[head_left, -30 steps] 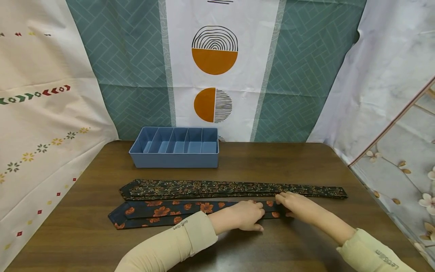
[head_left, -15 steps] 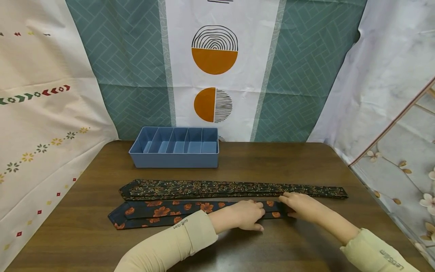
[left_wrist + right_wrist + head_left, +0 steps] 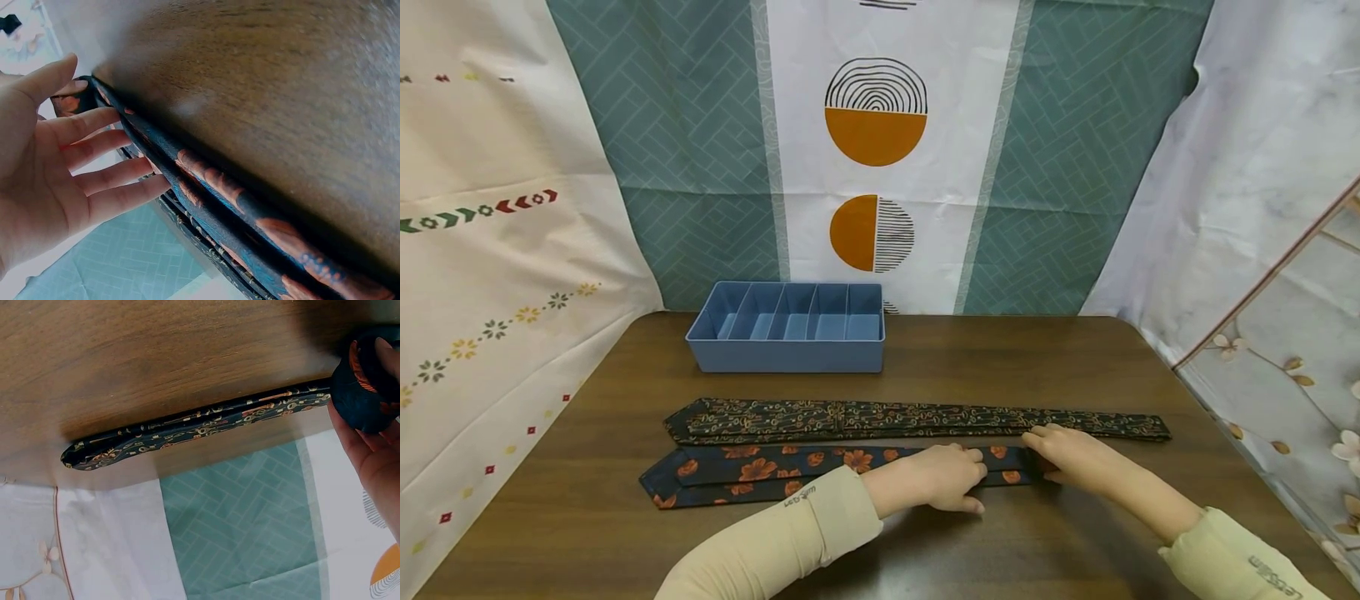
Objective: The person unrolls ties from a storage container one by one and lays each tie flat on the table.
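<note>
A navy necktie with orange flowers (image 3: 756, 468) lies lengthwise on the table, its wide pointed end at the left. My left hand (image 3: 943, 479) rests on it right of its middle. In the left wrist view that hand's fingers (image 3: 119, 178) are nearly straight against the folded cloth. At the tie's right end my right hand (image 3: 1067, 454) grips a coiled part. The right wrist view shows this navy and orange roll (image 3: 362, 394), with thumb and fingers around it. Just behind lies a dark necktie with a small gold pattern (image 3: 880, 418), stretched flat and narrowing to the right.
A blue box with upright dividers (image 3: 790, 354) stands behind the ties, toward the table's back left. The brown wooden table (image 3: 1000, 358) ends at a hanging patterned cloth (image 3: 880, 233). More printed cloths hang along both sides.
My right hand has moved a little to the right with the coiled end, and slightly more of the floral tie shows between the hands. My left hand has stayed in place.
</note>
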### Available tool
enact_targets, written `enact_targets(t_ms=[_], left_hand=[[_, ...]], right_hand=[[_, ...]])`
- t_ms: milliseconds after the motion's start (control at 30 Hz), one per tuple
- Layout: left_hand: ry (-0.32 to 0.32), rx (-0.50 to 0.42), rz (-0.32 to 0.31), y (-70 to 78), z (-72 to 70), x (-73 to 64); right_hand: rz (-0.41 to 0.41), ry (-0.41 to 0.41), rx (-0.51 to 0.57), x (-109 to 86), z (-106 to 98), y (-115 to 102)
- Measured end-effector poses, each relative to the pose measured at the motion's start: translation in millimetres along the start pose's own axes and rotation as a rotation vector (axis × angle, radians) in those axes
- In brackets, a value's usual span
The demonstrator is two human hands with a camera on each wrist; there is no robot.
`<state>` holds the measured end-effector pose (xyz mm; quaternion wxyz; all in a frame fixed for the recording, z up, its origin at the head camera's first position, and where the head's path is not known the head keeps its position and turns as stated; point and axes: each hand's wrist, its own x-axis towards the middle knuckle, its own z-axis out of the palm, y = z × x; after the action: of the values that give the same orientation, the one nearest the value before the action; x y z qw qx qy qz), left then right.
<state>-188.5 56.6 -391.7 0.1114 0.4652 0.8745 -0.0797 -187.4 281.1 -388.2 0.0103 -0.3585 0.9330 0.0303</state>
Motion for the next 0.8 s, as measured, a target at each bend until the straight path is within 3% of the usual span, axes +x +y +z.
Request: enact_targets(t_ms=[267,800], left_hand=[[0.0,0.01,-0.01,1.9,-1.1,-1.7],[0.003,0.018,-0.028,0.2,-1.2,-4.0]], right_hand=[[-0.034,0.042,-0.022,-1.9,0,5],[-0.029,-0.005,-0.031,-7.3,1,12]])
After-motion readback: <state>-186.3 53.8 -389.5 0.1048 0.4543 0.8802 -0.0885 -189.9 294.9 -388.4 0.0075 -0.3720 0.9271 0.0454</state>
